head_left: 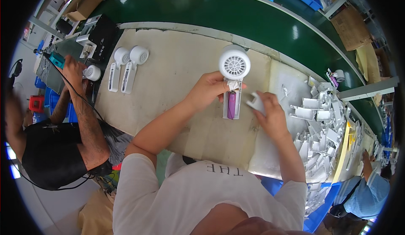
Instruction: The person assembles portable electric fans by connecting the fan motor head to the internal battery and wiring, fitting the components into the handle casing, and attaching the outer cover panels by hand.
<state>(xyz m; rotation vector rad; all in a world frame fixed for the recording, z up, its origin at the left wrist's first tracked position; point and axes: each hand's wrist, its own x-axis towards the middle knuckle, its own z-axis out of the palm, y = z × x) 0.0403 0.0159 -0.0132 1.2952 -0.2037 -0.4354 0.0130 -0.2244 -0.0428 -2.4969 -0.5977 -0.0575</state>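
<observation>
A white handheld fan [234, 65] with a round grille is gripped in my left hand [207, 90] just below its head. The handle is uncovered and shows a purple battery cell [231, 104] lying lengthwise inside. Beside it on the right, my right hand [271, 116] pinches a small white plastic cover piece [255, 103], apart from the fan. Two similar white fans [126, 70] lie side by side on the bench to the left.
Many white plastic pieces [322, 127] are heaped at the right end of the worktable [177, 62]. On the left, a co-worker's hand [74, 71] is near another white fan [92, 73] and a black machine [99, 36]. Another person in blue [365, 192] is at far right.
</observation>
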